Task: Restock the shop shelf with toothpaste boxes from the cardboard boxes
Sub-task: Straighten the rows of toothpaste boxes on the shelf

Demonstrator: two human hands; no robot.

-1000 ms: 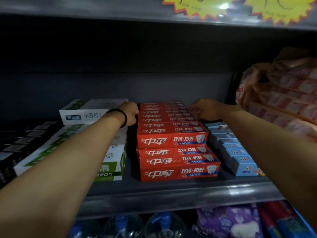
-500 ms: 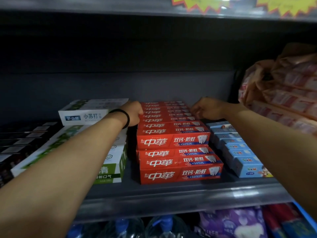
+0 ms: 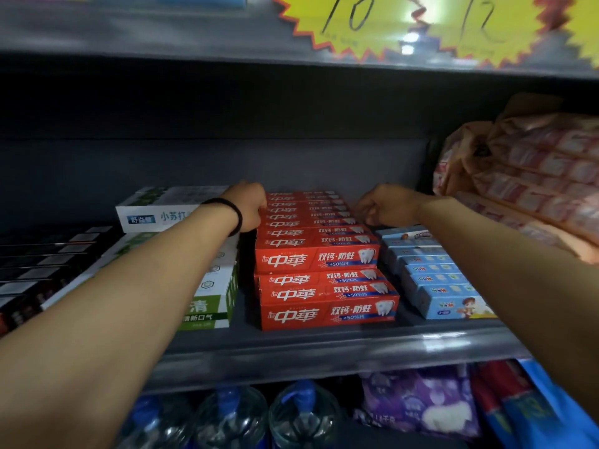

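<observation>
Head view: left hand (image 3: 248, 207), black hair tie on wrist, fingers curled against the left end of the back rows of red cardboard toothpaste boxes (image 3: 319, 257); whether it grips one or only presses, can't tell. Right hand (image 3: 387, 205) at the right end of the same back rows, fingers curled down onto the box ends; grasp also unclear. Versus half a second ago: both hands sit at the same ends of the red stack, hardly shifted; the camera has tipped up, so the yellow starburst price tags (image 3: 356, 24) show more. Red boxes lie flat in the middle of the grey metal shop shelf (image 3: 324, 351), stacked in stepped rows running front to back, long axis left-right, printed faces toward the camera. Just left: white-and-green toothpaste boxes (image 3: 214, 296); further left, black boxes (image 3: 48, 264). Just right: small light-blue boxes (image 3: 434, 273), then pink plastic-wrapped packs (image 3: 534, 176). Below the shelf: clear water bottles with blue caps (image 3: 233, 419), purple packs (image 3: 418, 400).
</observation>
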